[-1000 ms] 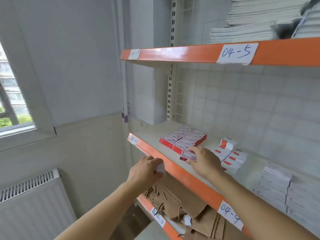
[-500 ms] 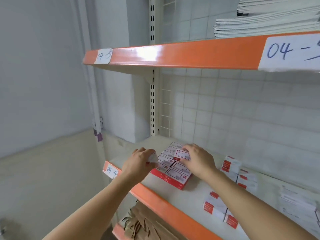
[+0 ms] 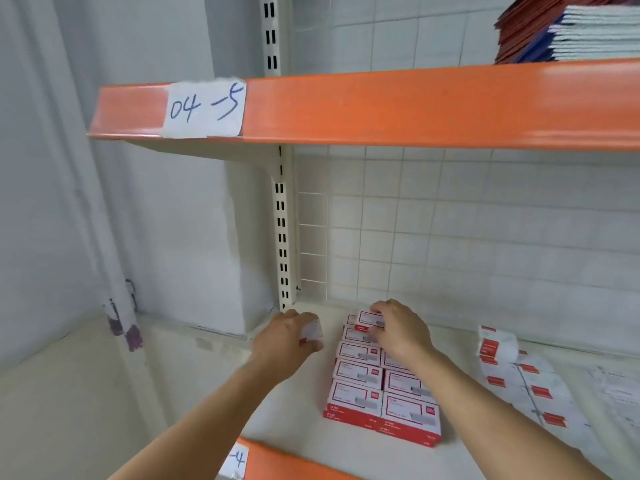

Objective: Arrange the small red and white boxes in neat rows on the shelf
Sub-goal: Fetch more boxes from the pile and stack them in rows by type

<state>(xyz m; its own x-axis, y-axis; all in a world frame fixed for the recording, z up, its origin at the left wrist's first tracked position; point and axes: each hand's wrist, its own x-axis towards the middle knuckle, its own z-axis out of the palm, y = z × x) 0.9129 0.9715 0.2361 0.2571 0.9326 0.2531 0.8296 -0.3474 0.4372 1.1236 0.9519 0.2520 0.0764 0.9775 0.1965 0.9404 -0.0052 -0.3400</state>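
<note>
The right hand (image 3: 398,332) has its fingers curled over one red and white box (image 3: 369,320), pinching it at the far end of the block of boxes (image 3: 381,386), apparently to seat it flush with the two rows. The left hand (image 3: 287,336) grips a spare box (image 3: 311,330) just beside the block, likely kept ready as the next piece. The block lies flat on the shelf (image 3: 284,407). Looser boxes (image 3: 512,372) sit apart to the right, not yet lined up.

Soft, even, bright light; faint sheen on the orange shelf edge (image 3: 415,105). Slight motion blur throughout; wide-angle bending at the edges.
</note>
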